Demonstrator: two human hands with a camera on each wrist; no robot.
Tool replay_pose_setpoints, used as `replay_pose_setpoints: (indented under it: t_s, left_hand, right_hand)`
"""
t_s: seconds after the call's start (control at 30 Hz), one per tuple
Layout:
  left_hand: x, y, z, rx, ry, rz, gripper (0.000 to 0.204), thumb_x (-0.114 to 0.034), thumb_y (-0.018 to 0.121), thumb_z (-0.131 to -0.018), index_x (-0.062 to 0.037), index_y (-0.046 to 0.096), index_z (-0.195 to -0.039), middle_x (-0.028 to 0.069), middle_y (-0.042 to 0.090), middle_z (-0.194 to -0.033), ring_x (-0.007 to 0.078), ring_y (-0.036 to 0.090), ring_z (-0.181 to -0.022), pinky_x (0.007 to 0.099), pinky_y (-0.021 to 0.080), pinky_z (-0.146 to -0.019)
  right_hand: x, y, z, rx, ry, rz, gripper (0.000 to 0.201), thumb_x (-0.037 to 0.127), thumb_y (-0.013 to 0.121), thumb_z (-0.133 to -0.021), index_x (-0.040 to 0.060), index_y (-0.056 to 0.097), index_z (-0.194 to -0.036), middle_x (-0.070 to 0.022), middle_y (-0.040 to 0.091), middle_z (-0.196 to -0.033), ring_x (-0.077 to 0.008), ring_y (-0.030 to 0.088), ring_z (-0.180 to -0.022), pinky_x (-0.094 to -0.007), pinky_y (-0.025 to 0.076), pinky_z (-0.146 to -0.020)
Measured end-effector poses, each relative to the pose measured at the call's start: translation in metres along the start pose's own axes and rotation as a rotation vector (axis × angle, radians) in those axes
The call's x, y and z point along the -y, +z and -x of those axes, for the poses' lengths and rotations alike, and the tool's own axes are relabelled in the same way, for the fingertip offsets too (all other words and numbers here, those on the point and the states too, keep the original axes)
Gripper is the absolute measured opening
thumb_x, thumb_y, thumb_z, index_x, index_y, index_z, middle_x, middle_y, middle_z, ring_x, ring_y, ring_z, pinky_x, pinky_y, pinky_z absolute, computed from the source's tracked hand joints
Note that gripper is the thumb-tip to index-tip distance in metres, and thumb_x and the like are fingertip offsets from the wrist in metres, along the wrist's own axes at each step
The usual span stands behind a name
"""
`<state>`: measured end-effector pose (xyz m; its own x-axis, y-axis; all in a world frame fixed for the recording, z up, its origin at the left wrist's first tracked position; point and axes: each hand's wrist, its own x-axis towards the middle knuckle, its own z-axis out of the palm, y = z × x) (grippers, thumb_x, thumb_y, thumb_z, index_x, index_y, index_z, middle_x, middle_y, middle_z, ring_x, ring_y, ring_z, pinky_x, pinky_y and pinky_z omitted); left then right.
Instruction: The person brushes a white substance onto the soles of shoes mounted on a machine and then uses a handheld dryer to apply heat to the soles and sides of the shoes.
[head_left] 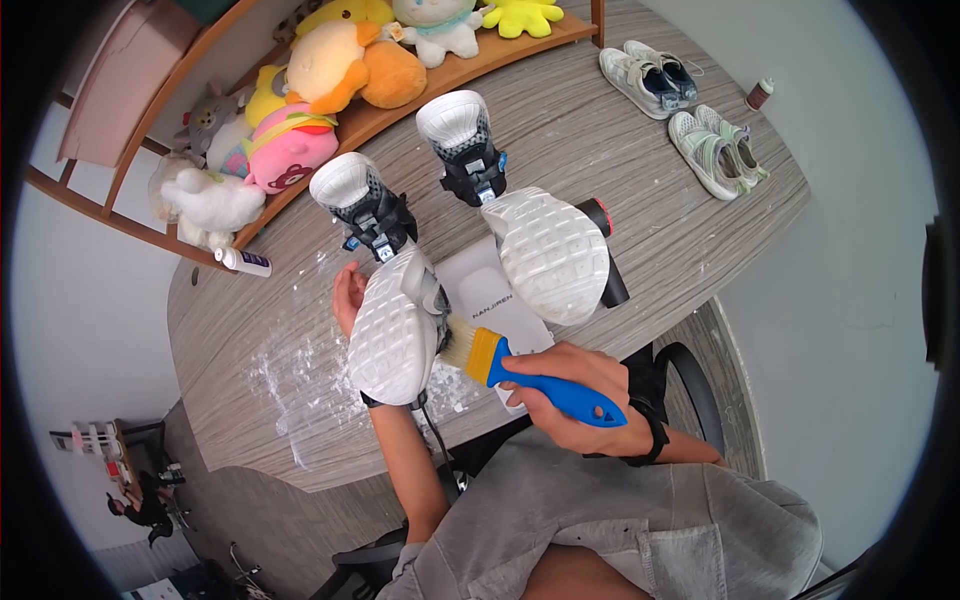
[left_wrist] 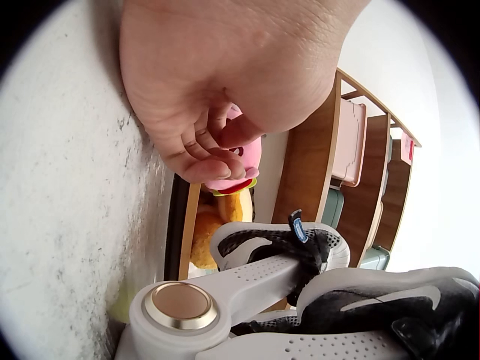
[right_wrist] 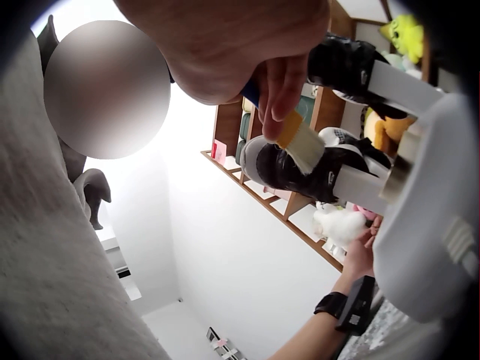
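My right hand (head_left: 590, 372) grips the blue handle of a paintbrush (head_left: 484, 354) with a yellow ferrule. Its pale bristles meet the side of a black-and-white sneaker (head_left: 393, 330), which is held sole-up on a white shoe dryer (head_left: 488, 290) marked NANJIREN. Another sneaker (head_left: 556, 255) sits sole-up to its right, with a second pair (head_left: 366, 205) farther back on the dryer arms. Partly hidden behind the left sneaker, my left hand (head_left: 348, 292) rests by the tabletop. In the left wrist view its fingers (left_wrist: 202, 154) hang loosely curled with nothing in them.
White powder (head_left: 290, 375) is scattered over the wooden table (head_left: 250, 420). A white bottle (head_left: 244, 262) lies at left, below a shelf of plush toys (head_left: 330, 65). Two more pairs of shoes (head_left: 655, 80) and a small bottle (head_left: 760, 94) stand at the back right.
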<state>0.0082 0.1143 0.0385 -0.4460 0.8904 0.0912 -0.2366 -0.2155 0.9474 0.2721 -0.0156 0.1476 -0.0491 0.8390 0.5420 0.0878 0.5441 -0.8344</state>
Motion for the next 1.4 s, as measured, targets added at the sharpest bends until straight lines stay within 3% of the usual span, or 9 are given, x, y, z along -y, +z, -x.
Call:
replay_pose_setpoints:
  t_s: [0.2, 0.3, 0.37, 0.6, 0.7, 0.77, 1.2, 1.3, 1.4]
  left_hand:
    - [0.013, -0.016, -0.007, -0.020, -0.036, 0.040, 0.025, -0.023, 0.052, -0.102, -0.0002, 0.062, -0.107, -0.0019, 0.047, -0.073, 0.0062, 0.045, -0.065, 0.0221, 0.040, -0.059]
    - [0.020, -0.032, -0.008, 0.171, -0.003, 0.022, 0.041, -0.013, 0.057, -0.097, -0.0017, 0.052, -0.136, 0.0091, 0.055, -0.128, 0.0203, 0.058, -0.113, 0.0314, 0.049, -0.098]
    - [0.005, -0.002, -0.003, -0.064, -0.016, 0.051, 0.025, -0.023, 0.053, -0.102, -0.0006, 0.063, -0.107, -0.0020, 0.049, -0.073, 0.0060, 0.048, -0.065, 0.0221, 0.041, -0.060]
    - [0.026, -0.029, -0.013, -0.006, -0.024, -0.015, 0.027, -0.024, 0.051, -0.102, 0.0004, 0.063, -0.106, -0.0026, 0.045, -0.073, 0.0058, 0.042, -0.065, 0.0223, 0.037, -0.059]
    - [0.029, -0.041, -0.009, 0.251, 0.097, -0.138, 0.049, -0.012, 0.060, -0.095, -0.0035, 0.048, -0.141, 0.0125, 0.049, -0.141, 0.0236, 0.050, -0.128, 0.0362, 0.045, -0.107]
    - [0.004, -0.001, 0.001, -0.015, 0.097, -0.122, 0.027, -0.022, 0.050, -0.103, 0.0011, 0.063, -0.106, -0.0025, 0.044, -0.074, 0.0056, 0.040, -0.065, 0.0219, 0.036, -0.059]
    - [0.008, -0.007, -0.001, -0.087, 0.040, 0.031, 0.026, -0.022, 0.052, -0.102, 0.0010, 0.063, -0.105, -0.0019, 0.048, -0.074, 0.0056, 0.045, -0.066, 0.0216, 0.039, -0.060]
    - [0.028, -0.040, -0.011, 0.268, 0.127, -0.127, 0.054, -0.009, 0.065, -0.090, -0.0031, 0.048, -0.141, 0.0133, 0.051, -0.139, 0.0242, 0.050, -0.128, 0.0359, 0.040, -0.110]
    - [0.006, -0.003, -0.008, -0.025, 0.069, 0.007, 0.024, -0.020, 0.053, -0.101, 0.0008, 0.064, -0.107, -0.0015, 0.050, -0.073, 0.0063, 0.046, -0.067, 0.0214, 0.039, -0.062]
  right_hand:
    - [0.012, -0.007, 0.001, 0.055, -0.085, 0.007, 0.037, 0.002, 0.078, -0.078, -0.0020, 0.068, -0.113, -0.0128, 0.071, -0.082, -0.0187, 0.068, -0.062, -0.0263, 0.052, -0.053]
    - [0.015, -0.006, 0.003, 0.058, -0.136, -0.049, 0.038, 0.002, 0.078, -0.077, -0.0030, 0.067, -0.113, -0.0136, 0.071, -0.083, -0.0200, 0.070, -0.064, -0.0269, 0.054, -0.054]
    - [0.020, -0.008, 0.003, 0.061, -0.166, -0.082, 0.039, 0.001, 0.079, -0.076, -0.0033, 0.067, -0.113, -0.0140, 0.072, -0.083, -0.0207, 0.071, -0.065, -0.0273, 0.055, -0.055]
    - [0.024, -0.016, 0.013, 0.097, -0.204, -0.133, 0.032, 0.005, 0.076, -0.078, -0.0029, 0.068, -0.108, -0.0110, 0.073, -0.080, -0.0220, 0.071, -0.063, -0.0295, 0.056, -0.058]
    - [0.013, -0.009, 0.015, -0.013, -0.178, -0.014, 0.033, 0.003, 0.079, -0.071, -0.0012, 0.071, -0.103, -0.0106, 0.071, -0.074, -0.0197, 0.068, -0.057, -0.0279, 0.053, -0.051]
    - [0.011, -0.008, 0.010, -0.026, -0.085, 0.134, 0.028, 0.003, 0.079, -0.073, 0.0010, 0.071, -0.100, -0.0106, 0.070, -0.072, -0.0189, 0.067, -0.055, -0.0281, 0.050, -0.049]
    - [0.004, 0.006, 0.007, 0.022, -0.215, 0.055, 0.041, 0.008, 0.086, -0.072, 0.0006, 0.072, -0.109, -0.0107, 0.072, -0.078, -0.0168, 0.066, -0.056, -0.0261, 0.050, -0.048]
    - [0.011, 0.006, 0.010, 0.081, -0.237, 0.058, 0.045, 0.012, 0.088, -0.070, 0.0010, 0.072, -0.111, -0.0100, 0.073, -0.081, -0.0153, 0.064, -0.054, -0.0252, 0.050, -0.048]
    - [0.021, -0.003, 0.012, 0.179, -0.277, 0.023, 0.051, 0.011, 0.087, -0.073, -0.0036, 0.066, -0.116, -0.0138, 0.074, -0.087, -0.0204, 0.072, -0.065, -0.0268, 0.056, -0.056]
